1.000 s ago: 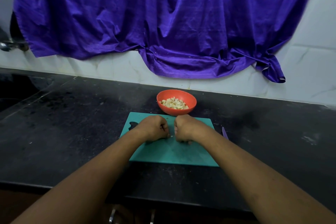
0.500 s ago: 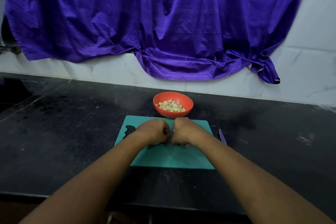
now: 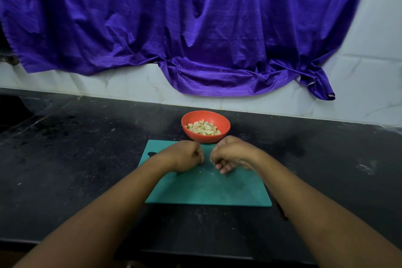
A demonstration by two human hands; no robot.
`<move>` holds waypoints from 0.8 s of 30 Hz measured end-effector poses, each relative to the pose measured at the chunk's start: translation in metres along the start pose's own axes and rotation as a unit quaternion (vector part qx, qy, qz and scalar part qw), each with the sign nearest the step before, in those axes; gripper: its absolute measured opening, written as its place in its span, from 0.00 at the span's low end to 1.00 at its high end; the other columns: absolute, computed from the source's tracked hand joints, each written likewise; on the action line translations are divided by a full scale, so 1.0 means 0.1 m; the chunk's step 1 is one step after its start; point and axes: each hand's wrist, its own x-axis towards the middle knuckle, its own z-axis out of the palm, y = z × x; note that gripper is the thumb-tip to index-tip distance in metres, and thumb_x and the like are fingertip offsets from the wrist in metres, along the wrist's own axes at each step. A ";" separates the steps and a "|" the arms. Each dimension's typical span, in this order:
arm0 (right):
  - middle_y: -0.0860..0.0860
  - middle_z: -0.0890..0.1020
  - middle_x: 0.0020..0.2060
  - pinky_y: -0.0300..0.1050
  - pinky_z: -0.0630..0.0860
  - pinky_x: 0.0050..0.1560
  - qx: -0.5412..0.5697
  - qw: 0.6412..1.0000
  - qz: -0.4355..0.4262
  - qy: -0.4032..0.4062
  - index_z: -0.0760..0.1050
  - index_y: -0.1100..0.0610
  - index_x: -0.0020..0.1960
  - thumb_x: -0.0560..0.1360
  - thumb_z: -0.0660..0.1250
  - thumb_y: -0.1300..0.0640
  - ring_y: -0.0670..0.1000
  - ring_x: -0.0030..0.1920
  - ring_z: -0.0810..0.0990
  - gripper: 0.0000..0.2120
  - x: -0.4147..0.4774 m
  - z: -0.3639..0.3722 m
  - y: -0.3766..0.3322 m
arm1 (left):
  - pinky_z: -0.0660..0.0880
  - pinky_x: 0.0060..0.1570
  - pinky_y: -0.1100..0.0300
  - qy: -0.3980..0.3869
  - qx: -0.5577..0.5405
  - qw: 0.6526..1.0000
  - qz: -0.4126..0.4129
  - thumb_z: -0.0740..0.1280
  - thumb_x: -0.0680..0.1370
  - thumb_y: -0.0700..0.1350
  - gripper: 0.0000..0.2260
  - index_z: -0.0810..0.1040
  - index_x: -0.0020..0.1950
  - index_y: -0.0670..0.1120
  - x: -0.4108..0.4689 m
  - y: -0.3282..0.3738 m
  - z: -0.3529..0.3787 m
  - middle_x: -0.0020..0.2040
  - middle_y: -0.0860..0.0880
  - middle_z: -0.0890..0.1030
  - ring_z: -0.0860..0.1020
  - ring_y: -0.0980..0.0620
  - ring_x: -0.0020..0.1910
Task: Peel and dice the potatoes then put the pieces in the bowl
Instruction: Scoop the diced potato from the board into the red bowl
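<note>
Newly parted, left hand (image 3: pixel 184 156) and right hand (image 3: pixel 231 154) curl over teal board (image 3: pixel 206 190), contents hidden.

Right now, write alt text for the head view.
The left hand and right hand curl close together over a teal board on a dark counter. Just beyond, an orange bowl holds diced potato; purple cloth hangs behind.

Whether the curled hands (image 3: pixel 183 155) (image 3: pixel 235 154) hold anything cannot be told.

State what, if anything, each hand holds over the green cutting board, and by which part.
It cannot be told: the left hand and right hand are curled over the board, hiding anything that might be inside.
</note>
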 end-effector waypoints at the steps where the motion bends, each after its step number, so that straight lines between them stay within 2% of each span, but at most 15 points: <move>1: 0.58 0.81 0.33 0.45 0.82 0.34 0.035 0.999 -0.011 0.002 0.79 0.66 0.46 0.75 0.69 0.71 0.50 0.30 0.80 0.02 0.01 -0.08 -0.03 | 0.76 0.45 0.58 0.020 -0.016 1.000 0.007 0.64 0.82 0.45 0.05 0.79 0.49 0.51 0.03 0.01 -0.05 0.46 0.55 0.80 0.79 0.55 0.45; 3: 0.58 0.81 0.34 0.45 0.82 0.35 0.089 0.995 -0.038 0.014 0.80 0.67 0.46 0.75 0.70 0.71 0.50 0.32 0.81 0.02 0.06 -0.23 -0.13 | 0.72 0.40 0.60 0.066 -0.034 0.997 0.017 0.65 0.82 0.44 0.05 0.79 0.48 0.51 0.12 0.02 -0.17 0.45 0.56 0.80 0.78 0.56 0.43; 6: 0.59 0.82 0.34 0.44 0.82 0.34 0.141 0.983 -0.089 0.074 0.79 0.69 0.49 0.75 0.70 0.71 0.51 0.31 0.81 0.04 0.16 -0.43 -0.34 | 0.75 0.45 0.57 0.145 -0.056 0.988 0.020 0.68 0.80 0.43 0.03 0.81 0.49 0.48 0.32 0.02 -0.37 0.46 0.51 0.82 0.80 0.50 0.46; 10: 0.58 0.81 0.35 0.43 0.81 0.33 0.135 0.960 -0.158 0.188 0.79 0.68 0.49 0.75 0.70 0.69 0.50 0.31 0.80 0.03 0.40 -0.62 -0.57 | 0.78 0.46 0.54 0.201 -0.078 0.976 0.012 0.71 0.78 0.44 0.04 0.80 0.44 0.51 0.57 -0.01 -0.61 0.42 0.54 0.82 0.80 0.53 0.44; 12: 0.57 0.83 0.36 0.43 0.80 0.33 0.095 0.955 -0.175 0.219 0.80 0.67 0.47 0.76 0.69 0.68 0.51 0.33 0.82 0.01 0.56 -0.65 -0.58 | 0.81 0.47 0.51 0.210 -0.073 0.975 0.004 0.73 0.77 0.43 0.06 0.80 0.42 0.52 0.69 -0.04 -0.68 0.42 0.55 0.82 0.81 0.54 0.44; 15: 0.55 0.86 0.39 0.40 0.78 0.33 -0.031 0.969 -0.157 0.187 0.81 0.60 0.45 0.78 0.69 0.67 0.50 0.36 0.85 0.05 0.72 -0.59 -0.53 | 0.82 0.48 0.50 0.214 -0.060 0.975 -0.009 0.74 0.75 0.39 0.08 0.80 0.41 0.51 0.80 -0.10 -0.68 0.42 0.54 0.83 0.81 0.53 0.44; 17: 0.51 0.85 0.38 0.40 0.77 0.36 -0.107 0.959 -0.168 0.200 0.81 0.57 0.43 0.75 0.72 0.68 0.49 0.39 0.85 0.08 0.81 -0.55 -0.51 | 0.82 0.47 0.51 0.212 -0.059 0.975 -0.014 0.74 0.73 0.36 0.11 0.78 0.40 0.52 0.87 -0.15 -0.65 0.41 0.53 0.83 0.82 0.52 0.45; 19: 0.49 0.83 0.39 0.41 0.77 0.39 -0.133 0.948 -0.186 0.220 0.80 0.55 0.40 0.72 0.71 0.70 0.48 0.41 0.82 0.11 0.86 -0.53 -0.51 | 0.82 0.48 0.52 0.199 -0.063 0.978 -0.011 0.73 0.73 0.36 0.11 0.79 0.40 0.52 0.91 -0.20 -0.61 0.41 0.53 0.83 0.82 0.53 0.45; 24: 0.48 0.83 0.40 0.44 0.78 0.41 -0.199 0.941 -0.216 0.167 0.81 0.54 0.40 0.71 0.66 0.72 0.47 0.42 0.81 0.14 0.96 -0.50 -0.50 | 0.82 0.49 0.53 0.198 -0.077 0.977 0.002 0.72 0.76 0.39 0.08 0.82 0.44 0.52 0.98 -0.28 -0.51 0.42 0.56 0.84 0.82 0.56 0.45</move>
